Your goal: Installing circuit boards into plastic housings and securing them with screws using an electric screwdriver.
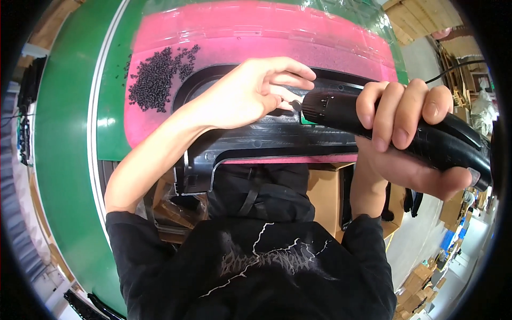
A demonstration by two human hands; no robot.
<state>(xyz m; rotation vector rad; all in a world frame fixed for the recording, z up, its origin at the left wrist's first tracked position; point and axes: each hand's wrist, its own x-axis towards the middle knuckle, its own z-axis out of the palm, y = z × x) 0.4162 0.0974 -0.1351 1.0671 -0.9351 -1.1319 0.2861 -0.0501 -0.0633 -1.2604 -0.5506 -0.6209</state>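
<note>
My right hand (400, 120) is wrapped round a black handheld electric screwdriver (341, 109), its front end pointing left. At that end is a small black round piece (297, 105), between the driver and my left fingertips. My left hand (248, 93) pinches at this piece with thumb and forefinger, the other fingers loosely stretched out. Beneath both hands lies a long black plastic housing (266, 140) with a raised rim. Part of a green board (306, 120) shows inside it, mostly hidden by the driver.
A heap of small black screw-like pieces (152, 80) lies at the left on a pink mat (240, 50). Clear plastic trays (266, 16) stand behind. The green table (66, 117) has a white stripe. An open cardboard box (324, 192) is below the table edge; more cartons (421, 18) are at right.
</note>
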